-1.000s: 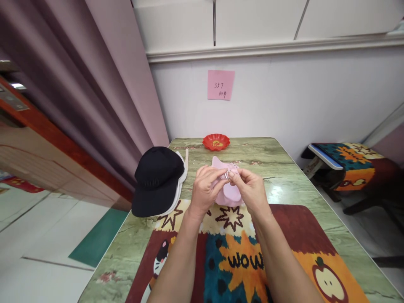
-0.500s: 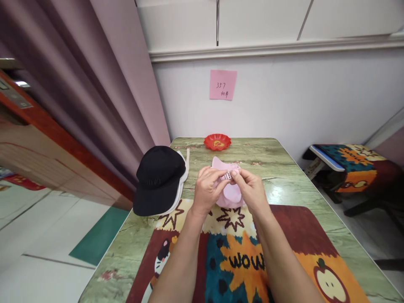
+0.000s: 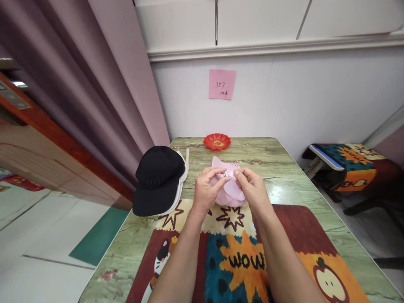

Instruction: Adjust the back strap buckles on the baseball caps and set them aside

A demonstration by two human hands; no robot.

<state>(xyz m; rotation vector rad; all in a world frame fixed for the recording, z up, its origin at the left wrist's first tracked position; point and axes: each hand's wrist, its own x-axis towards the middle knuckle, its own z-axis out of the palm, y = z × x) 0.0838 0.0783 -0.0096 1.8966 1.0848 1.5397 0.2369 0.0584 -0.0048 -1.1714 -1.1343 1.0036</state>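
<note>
A pink cap (image 3: 230, 194) lies at the middle of the table, just beyond the mat. Thumb and fingers of my left hand (image 3: 208, 188) pinch a small silver buckle (image 3: 226, 173) on the cap's strap. My right hand (image 3: 252, 185) is closed on the pink strap (image 3: 232, 174) just right of that buckle. Between the two hands, the strap runs above the cap's body. To the left of my left hand, a black cap (image 3: 159, 181) rests on top of a white cap (image 3: 184, 172), which shows only along its edge.
A red scalloped dish (image 3: 217, 142) stands near the table's back edge. In front lies a colourful mat (image 3: 233, 252) on the green table (image 3: 284, 181). A purple curtain (image 3: 120, 84) hangs at left. Another mat-covered surface (image 3: 353, 160) is at right.
My right hand has shifted slightly right from the buckle, and more of the strap shows between my hands. My left hand stays at the buckle.
</note>
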